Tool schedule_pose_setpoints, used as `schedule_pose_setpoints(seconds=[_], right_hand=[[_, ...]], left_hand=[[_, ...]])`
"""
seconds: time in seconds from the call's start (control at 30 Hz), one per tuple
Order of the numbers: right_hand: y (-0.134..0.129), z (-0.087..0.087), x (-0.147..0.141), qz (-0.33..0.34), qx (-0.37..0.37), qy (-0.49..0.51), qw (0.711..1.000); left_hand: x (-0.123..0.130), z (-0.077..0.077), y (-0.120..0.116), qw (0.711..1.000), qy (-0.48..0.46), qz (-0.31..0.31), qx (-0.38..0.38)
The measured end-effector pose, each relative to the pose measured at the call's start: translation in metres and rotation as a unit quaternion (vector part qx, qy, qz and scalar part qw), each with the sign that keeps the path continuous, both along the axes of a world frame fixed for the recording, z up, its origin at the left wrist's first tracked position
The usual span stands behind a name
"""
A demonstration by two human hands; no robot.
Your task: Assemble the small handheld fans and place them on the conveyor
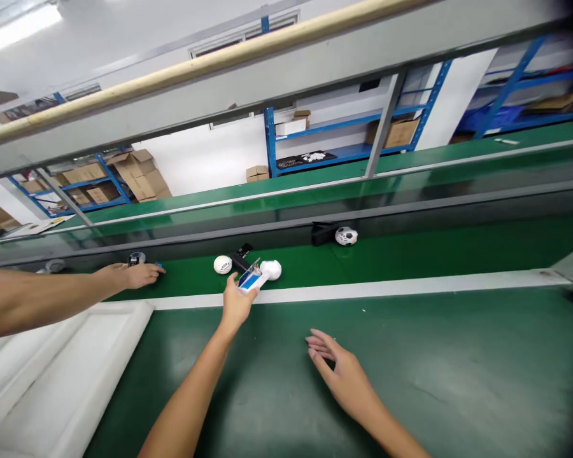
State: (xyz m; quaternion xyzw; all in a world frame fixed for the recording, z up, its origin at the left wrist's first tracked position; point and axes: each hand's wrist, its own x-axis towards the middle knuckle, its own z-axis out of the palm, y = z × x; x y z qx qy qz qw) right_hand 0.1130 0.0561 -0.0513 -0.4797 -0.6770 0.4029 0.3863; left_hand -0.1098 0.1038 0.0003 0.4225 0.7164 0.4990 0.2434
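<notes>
My left hand (237, 304) is closed on the handle of a white device (270, 270) with a round head and a blue panel. It holds the device over the near edge of the green belt. A white round part (223, 264) and black pieces (241, 259) lie on the belt just beyond that hand. My right hand (338, 366) hovers above the green table at centre right, fingers apart and holding nothing. Farther right on the belt, a black-and-white ball-shaped part (346, 236) sits beside a black piece (323, 233).
Another person's hand (141, 275) reaches over the belt at the left, near a round part (136, 258). A white foam tray (76, 375) lies at the lower left. A metal rail (286, 296) edges the belt, and a frame post (386, 124) stands behind it.
</notes>
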Motion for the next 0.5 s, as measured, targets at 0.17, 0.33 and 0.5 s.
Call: schedule_pose_setpoints(seconds=[0.17, 0.33, 0.5], right_hand=[[-0.014, -0.002, 0.018, -0.001, -0.048, -0.001, 0.999], [-0.03, -0.006, 0.049, -0.077, -0.107, 0.064, 0.989], [-0.041, -0.022, 0.075, -0.187, -0.115, 0.08, 0.972]], left_hand=[[0.018, -0.011, 0.078, 0.993, 0.099, 0.039, 0.049], [0.054, -0.024, 0.052, 0.978, 0.163, -0.018, 0.127], [0.046, -0.064, -0.038, 0.956, 0.214, -0.136, 0.146]])
